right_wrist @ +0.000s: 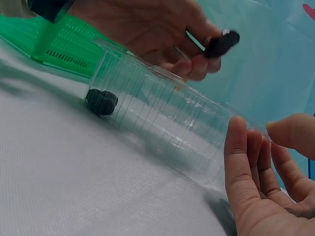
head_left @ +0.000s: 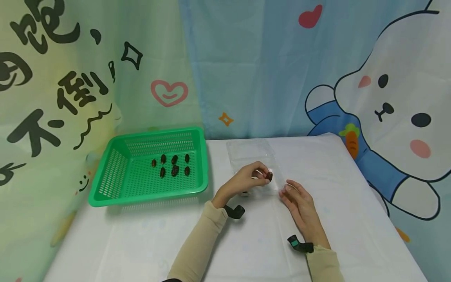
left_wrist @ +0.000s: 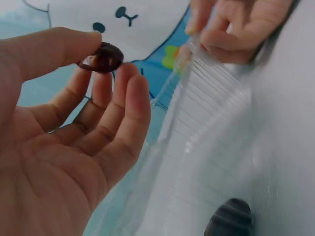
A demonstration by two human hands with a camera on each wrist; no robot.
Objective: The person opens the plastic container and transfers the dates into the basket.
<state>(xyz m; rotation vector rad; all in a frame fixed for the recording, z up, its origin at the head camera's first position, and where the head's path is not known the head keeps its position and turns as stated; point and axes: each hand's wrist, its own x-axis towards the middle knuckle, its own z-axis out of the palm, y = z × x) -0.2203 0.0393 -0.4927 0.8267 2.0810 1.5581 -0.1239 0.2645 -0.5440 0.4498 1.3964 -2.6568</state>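
My left hand (head_left: 246, 181) pinches a glossy dark brown date (left_wrist: 109, 58) between thumb and fingertips, above a clear plastic box (right_wrist: 162, 118). Its other fingers are spread and loosely bent in the left wrist view. At the box's right end, my right hand (head_left: 302, 205) holds the rim between thumb and fingers. Inside the box, at the end away from that hand, lie dark dates (right_wrist: 102, 102); how many is hard to tell. The transparent lid (head_left: 250, 149) lies folded back towards the curtain.
A green perforated basket (head_left: 137, 182) stands on the left of the white-covered table (head_left: 141, 243), with several dates (head_left: 174, 170) spaced out on its floor. Behind the table hangs a printed curtain (head_left: 243, 70) with a white cartoon animal at the right.
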